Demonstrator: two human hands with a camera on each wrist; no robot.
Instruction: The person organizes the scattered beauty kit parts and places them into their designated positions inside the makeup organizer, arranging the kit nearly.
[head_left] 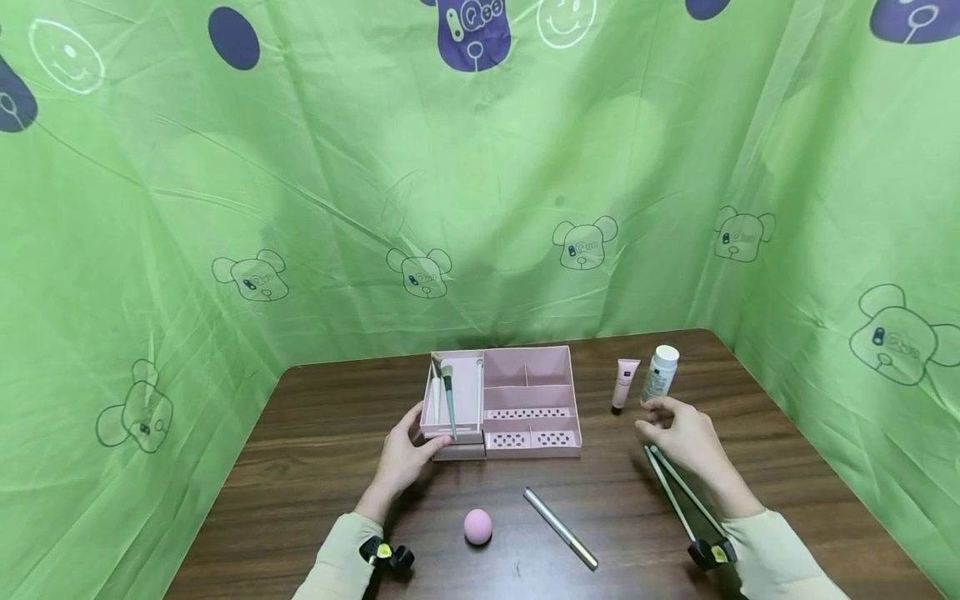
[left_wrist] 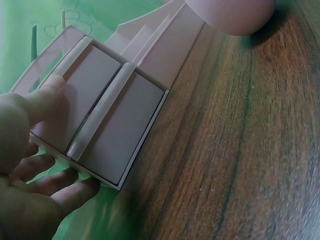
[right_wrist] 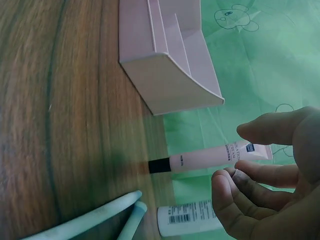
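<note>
Gripping pink box (head_left: 525,396) with left fingers (left_wrist: 77,196) | Holding right fingers (right_wrist: 272,174) parted, empty, near white bottle (head_left: 660,373) | Expect light, stiff, slippery bottle; grasp round its middle

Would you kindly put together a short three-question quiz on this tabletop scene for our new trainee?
1. Multiple choice. Which grip touches the pink organizer? A) left only, B) right only, C) both.
2. True or false: the pink ball lies inside the organizer.
3. Put in order, left to right in the head view: white bottle, silver stick, pink tube.

Key:
1. A, the left grip.
2. False; the ball rests on the table.
3. Silver stick, pink tube, white bottle.
</note>
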